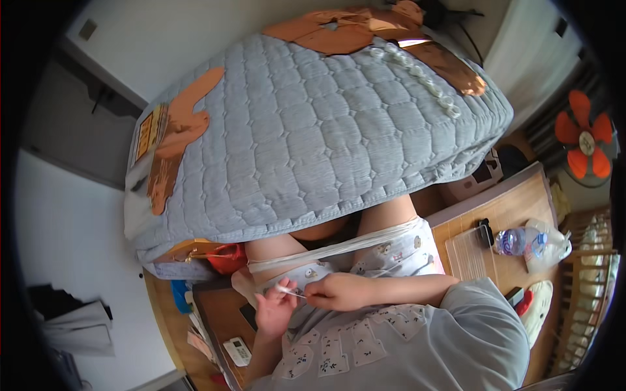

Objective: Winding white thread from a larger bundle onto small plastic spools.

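Head view: thread (295,294) between hands (272,314) (340,290); bottle (510,242); bag (549,254)

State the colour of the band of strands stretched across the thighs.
The band of strands is white to off-white; it shows in the head view, the only one.

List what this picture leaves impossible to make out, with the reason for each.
Head view:
- Right hand: fingertips hidden by its curled fingers.
- White strand: too thin to tell its material.
- Wooden railed frame: far side cut off by the dark rim.
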Available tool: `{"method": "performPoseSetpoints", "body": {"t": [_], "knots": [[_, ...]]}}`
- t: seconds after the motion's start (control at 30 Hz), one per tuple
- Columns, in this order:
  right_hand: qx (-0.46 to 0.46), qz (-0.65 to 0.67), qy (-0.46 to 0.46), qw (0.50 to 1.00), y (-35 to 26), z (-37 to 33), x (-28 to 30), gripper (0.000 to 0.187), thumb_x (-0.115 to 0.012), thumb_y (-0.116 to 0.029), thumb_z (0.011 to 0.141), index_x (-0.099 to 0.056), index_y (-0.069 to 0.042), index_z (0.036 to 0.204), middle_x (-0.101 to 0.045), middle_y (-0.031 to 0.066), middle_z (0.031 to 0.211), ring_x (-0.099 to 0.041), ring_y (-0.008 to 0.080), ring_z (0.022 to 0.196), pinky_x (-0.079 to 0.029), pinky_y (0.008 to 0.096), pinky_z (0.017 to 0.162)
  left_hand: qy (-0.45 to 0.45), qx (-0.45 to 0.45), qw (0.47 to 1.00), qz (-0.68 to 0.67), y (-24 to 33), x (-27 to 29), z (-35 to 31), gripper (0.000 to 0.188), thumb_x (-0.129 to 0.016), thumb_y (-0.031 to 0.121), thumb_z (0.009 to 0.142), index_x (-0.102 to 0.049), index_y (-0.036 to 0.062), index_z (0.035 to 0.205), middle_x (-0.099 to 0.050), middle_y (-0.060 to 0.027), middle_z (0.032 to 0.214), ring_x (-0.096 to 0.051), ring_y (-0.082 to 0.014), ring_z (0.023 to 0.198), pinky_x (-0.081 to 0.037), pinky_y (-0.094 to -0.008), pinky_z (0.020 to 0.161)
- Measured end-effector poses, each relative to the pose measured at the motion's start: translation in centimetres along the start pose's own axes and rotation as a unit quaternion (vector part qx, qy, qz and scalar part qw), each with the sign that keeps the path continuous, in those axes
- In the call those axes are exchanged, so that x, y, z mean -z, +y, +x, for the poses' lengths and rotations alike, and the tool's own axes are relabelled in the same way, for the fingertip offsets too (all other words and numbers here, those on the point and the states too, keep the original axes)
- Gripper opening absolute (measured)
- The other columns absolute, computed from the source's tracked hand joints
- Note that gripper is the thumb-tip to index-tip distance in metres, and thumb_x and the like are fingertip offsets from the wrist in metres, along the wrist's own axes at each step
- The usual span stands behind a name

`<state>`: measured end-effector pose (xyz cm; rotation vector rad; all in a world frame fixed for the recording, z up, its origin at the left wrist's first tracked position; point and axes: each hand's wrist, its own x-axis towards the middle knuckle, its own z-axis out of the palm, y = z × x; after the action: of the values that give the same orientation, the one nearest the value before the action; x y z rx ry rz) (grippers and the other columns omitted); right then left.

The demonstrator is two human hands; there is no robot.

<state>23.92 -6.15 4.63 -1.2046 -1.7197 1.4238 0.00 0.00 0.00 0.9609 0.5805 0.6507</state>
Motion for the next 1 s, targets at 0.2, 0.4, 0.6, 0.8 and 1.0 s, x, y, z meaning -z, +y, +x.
{"method": "performPoseSetpoints", "body": {"t": [0.2, 0.4, 0.6, 0.8, 1.0], "knots": [[0.026, 0.167, 0.064, 0.983, 0.1, 2.0, 0.6, 0.018, -0.053, -0.022, 0.095, -0.060, -0.005, 0.095, -0.065, 0.0152, 0.081, -0.063, 0.0307, 0.074, -0.049, 0.0393, 0.070, 0.005, -0.014, 0.854, 0.519, 3.6, -0.4, 1.6, 0.055, -0.030, 0.035, 0.101, -0.069, -0.0025, 0.094, -0.069, -0.0138, 0.094, -0.060, -0.0188, 0.074, -0.045, -0.0307, 0.076], [-0.059, 0.123, 0.099, 0.986, 1.7, 2.4, 0.9, 0.015, -0.052, -0.014, 0.096, -0.057, -0.002, 0.090, -0.057, 0.0048, 0.073, -0.054, 0.0128, 0.069, -0.044, 0.0306, 0.064, -0.171, 0.057, 0.980, 0.088, 4.1, 0.5, 5.1, 0.052, -0.036, 0.037, 0.102, -0.067, 0.0000, 0.082, -0.068, -0.0061, 0.081, -0.058, -0.0181, 0.068, -0.047, -0.0348, 0.070], [-0.106, 0.158, 0.075, 0.979, 1.9, 2.6, 0.7, 0.016, -0.051, -0.014, 0.098, -0.056, -0.001, 0.089, -0.050, 0.0035, 0.072, -0.047, 0.0102, 0.069, -0.041, 0.0269, 0.065, -0.075, 0.050, 0.995, 0.039, 3.3, 0.1, 6.7, 0.039, -0.052, 0.040, 0.097, -0.066, 0.0045, 0.107, -0.063, -0.0131, 0.085, -0.054, -0.0201, 0.067, -0.043, -0.0351, 0.070], [-0.034, 0.283, 0.162, 0.945, 3.0, 3.3, 0.4, 0.019, -0.051, -0.017, 0.101, -0.059, -0.003, 0.091, -0.051, 0.0002, 0.074, -0.045, 0.0085, 0.070, -0.040, 0.0254, 0.065, -0.039, -0.175, 0.787, 0.590, 3.2, 0.4, 8.2, 0.050, -0.039, 0.040, 0.100, -0.066, 0.0037, 0.078, -0.064, -0.0039, 0.072, -0.053, -0.0169, 0.066, -0.041, -0.0307, 0.065], [-0.084, 0.252, 0.129, 0.955, 3.9, 4.5, 0.1, 0.017, -0.051, -0.017, 0.100, -0.058, -0.003, 0.096, -0.051, 0.0019, 0.075, -0.047, 0.0103, 0.070, -0.040, 0.0275, 0.065, -0.118, -0.038, 0.986, -0.108, 3.2, -0.4, 8.4, 0.060, -0.036, 0.044, 0.104, -0.068, 0.0004, 0.077, -0.060, -0.0043, 0.062, -0.056, -0.0131, 0.066, -0.043, -0.0331, 0.066]]}}
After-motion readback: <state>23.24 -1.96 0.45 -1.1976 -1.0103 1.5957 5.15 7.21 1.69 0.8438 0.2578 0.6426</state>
